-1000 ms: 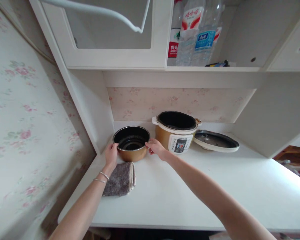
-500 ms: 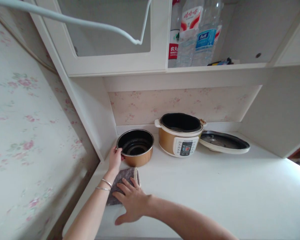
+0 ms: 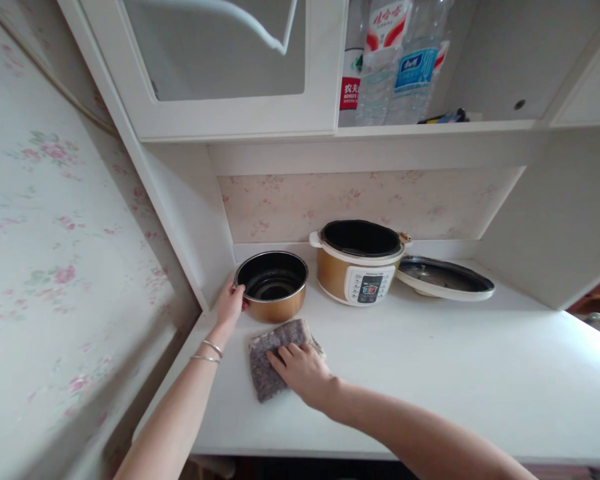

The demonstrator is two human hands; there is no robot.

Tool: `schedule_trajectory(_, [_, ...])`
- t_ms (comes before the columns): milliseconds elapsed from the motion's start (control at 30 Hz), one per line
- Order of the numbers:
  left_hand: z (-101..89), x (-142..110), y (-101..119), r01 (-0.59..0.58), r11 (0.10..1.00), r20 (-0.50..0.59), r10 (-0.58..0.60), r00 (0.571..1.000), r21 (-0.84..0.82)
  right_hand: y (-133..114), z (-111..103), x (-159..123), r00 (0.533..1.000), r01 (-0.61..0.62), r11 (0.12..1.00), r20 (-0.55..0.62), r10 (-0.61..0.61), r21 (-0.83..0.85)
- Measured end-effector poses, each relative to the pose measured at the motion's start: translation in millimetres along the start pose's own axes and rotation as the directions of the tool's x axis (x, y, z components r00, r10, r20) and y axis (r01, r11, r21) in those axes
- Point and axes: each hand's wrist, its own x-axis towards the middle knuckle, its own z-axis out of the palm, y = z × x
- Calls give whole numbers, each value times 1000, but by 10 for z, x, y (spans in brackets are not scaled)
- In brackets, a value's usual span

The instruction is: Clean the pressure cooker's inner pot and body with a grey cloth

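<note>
My left hand [image 3: 230, 305] grips the left rim of a gold inner pot [image 3: 273, 287] with a black inside, standing on the white counter [image 3: 430, 360]. My right hand [image 3: 300, 368] lies on a grey folded cloth [image 3: 273, 357] just in front of the pot, fingers curled into the fabric. A gold and white electric cooker [image 3: 359, 262] stands open right of the pot, its cavity dark.
The cooker's lid [image 3: 445, 279] lies upside down right of the cooker. Water bottles [image 3: 395, 60] stand on the shelf above. A white cabinet door [image 3: 220, 67] hangs overhead at left. Floral wallpaper covers the left wall.
My right hand left the pot's right rim, came down onto the cloth, and drew it to the right. My left hand stays on the pot's rim.
</note>
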Motion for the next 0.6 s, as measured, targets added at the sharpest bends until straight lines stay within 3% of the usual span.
schedule_trajectory(167, [-13, 5, 17, -19, 995, -7, 20, 1000, 99, 351, -41, -338, 996, -84, 996, 10, 84, 36])
schedule_trajectory(433, [-36, 117, 102, -2, 937, 48, -16, 999, 349, 756, -236, -639, 946, -297, 877, -9, 324, 379])
schedule_trajectory(500, [-37, 176, 112, 4, 919, 56, -28, 998, 393, 844, -320, -617, 920, -331, 805, -24, 392, 492])
schedule_trajectory(600, [-25, 244, 133, 8, 906, 67, -40, 997, 424, 991, -570, -483, 835, -414, 680, -46, 548, 605])
